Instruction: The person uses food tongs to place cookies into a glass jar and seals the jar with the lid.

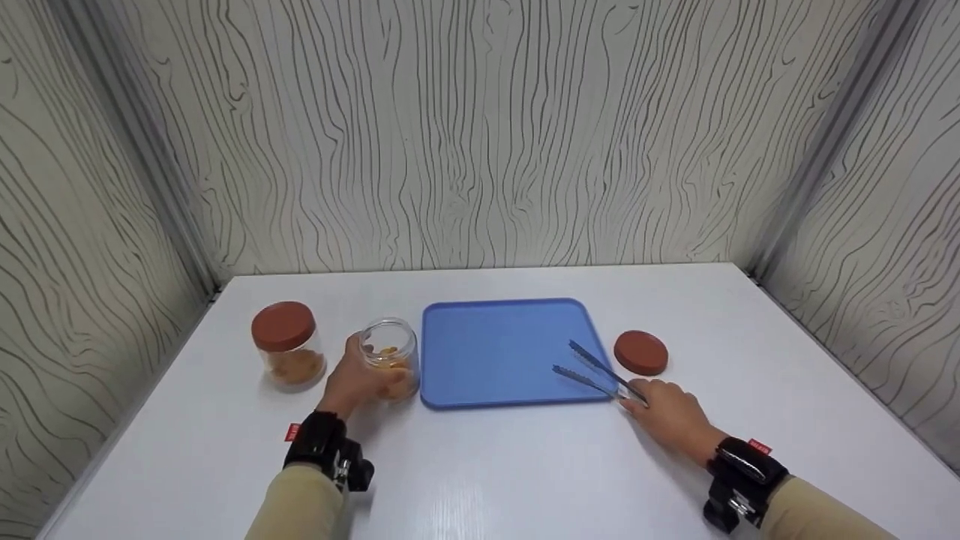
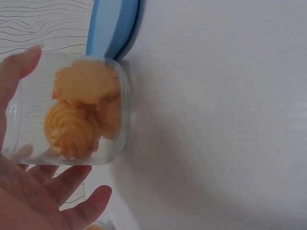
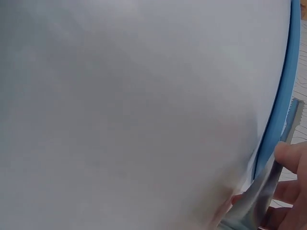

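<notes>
My left hand point(image 1: 355, 384) grips a clear, lidless jar point(image 1: 390, 337) beside the tray's left edge. In the left wrist view the thumb lies on one side of the jar and the fingers on the other. Several swirled, golden cookies point(image 2: 72, 108) lie at its bottom. My right hand point(image 1: 670, 416) holds metal tongs point(image 1: 602, 367) near the handle end. The tongs' two arms are spread apart, their toothed tips over the right part of a blue tray point(image 1: 495, 352). Only part of the tongs point(image 3: 261, 191) shows in the right wrist view.
A second jar point(image 1: 294, 367) with a reddish-brown lid stands left of my left hand, cookies inside it. Another reddish-brown lid point(image 1: 641, 352) lies right of the tray. Wood-patterned walls point(image 1: 480, 135) border the white table point(image 1: 480, 472) at the back and sides.
</notes>
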Available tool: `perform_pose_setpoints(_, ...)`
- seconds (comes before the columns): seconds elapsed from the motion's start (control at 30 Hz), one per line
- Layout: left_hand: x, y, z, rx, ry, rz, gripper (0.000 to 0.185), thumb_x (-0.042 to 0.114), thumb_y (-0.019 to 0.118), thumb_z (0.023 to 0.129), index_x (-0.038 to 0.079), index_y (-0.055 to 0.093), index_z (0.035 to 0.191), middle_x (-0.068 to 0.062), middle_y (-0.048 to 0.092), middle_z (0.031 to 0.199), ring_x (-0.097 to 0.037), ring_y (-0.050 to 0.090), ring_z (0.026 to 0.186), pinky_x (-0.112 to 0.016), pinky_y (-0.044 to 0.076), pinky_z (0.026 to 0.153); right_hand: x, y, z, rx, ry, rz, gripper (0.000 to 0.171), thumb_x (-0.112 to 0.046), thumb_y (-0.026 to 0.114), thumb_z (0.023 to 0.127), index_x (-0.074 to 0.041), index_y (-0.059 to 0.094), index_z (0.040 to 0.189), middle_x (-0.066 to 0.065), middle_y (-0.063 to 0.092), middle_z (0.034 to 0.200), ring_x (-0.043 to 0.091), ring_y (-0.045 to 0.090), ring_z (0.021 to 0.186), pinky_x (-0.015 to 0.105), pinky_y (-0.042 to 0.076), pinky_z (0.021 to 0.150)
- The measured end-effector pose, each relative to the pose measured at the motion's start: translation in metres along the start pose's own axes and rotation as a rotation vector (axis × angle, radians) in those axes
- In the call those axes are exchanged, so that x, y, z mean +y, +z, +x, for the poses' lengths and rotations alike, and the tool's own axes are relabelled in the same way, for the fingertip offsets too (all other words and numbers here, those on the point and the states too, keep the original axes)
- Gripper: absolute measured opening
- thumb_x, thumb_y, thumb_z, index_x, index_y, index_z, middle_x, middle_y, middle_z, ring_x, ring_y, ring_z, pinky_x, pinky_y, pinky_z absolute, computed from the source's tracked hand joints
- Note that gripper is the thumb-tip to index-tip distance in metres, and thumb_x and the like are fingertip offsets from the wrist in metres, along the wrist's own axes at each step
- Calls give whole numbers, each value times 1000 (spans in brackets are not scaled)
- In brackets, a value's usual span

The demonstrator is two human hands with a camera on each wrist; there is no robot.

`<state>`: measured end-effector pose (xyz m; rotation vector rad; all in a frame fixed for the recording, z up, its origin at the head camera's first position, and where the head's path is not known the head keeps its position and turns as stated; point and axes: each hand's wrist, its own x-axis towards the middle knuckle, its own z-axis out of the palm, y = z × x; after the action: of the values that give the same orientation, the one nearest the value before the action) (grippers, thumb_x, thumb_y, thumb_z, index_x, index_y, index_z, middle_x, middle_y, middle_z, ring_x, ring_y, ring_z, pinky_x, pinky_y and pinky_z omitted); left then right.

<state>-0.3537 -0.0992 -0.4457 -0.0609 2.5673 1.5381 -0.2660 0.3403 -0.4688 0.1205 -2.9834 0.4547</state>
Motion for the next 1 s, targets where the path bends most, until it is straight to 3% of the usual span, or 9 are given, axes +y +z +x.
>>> perform_pose_setpoints(0.17,-2,2,1,19,30,1,109,28,84,72,2,14,151,-26,37,146,-38,39,131,-53,30,109,1,-7,1,-47,6,-23,28,-25,66,90,-2,64,107,7,55,79,26,54,73,46,44,59)
perform_pose_setpoints(0.3,-2,2,1,33,51,12,107,27,84,71,2,17,150,-26,42,143,-37,41,130,-52,31,108,4,-19,8,-52,49,-12,48,-31,63,92,6,59,122,27,62,102,44,59,94,58,48,76)
perform_pose_setpoints(0.4,-1,2,0,27,38,6,108,28,85,70,3,16,150,-25,41,144,-37,40,130,-53,31,108,9,-26,18,-21,86,2,57,-35,61,94,9,53,130,36,54,116,51,52,104,62,45,82)
perform_pose_setpoints(0.5,-2,1,0,22,27,-4,110,30,86,70,4,16,150,-25,39,145,-37,40,130,-53,30,108,12,-30,28,-13,104,15,62,-35,60,95,10,46,136,39,47,117,53,48,106,63,45,82)
perform_pose_setpoints(0.73,-4,0,0,25,14,-19,113,32,87,69,4,15,151,-25,39,145,-37,41,129,-54,30,108,18,-28,48,-102,142,82,73,-35,61,95,12,31,143,46,30,134,62,35,119,67,37,93)
perform_pose_setpoints(1.0,-2,3,1,37,29,-33,111,29,87,68,3,17,150,-26,39,144,-37,42,128,-52,32,108,26,-22,65,-166,162,123,80,-34,62,94,8,21,149,47,9,144,66,24,125,70,32,96)
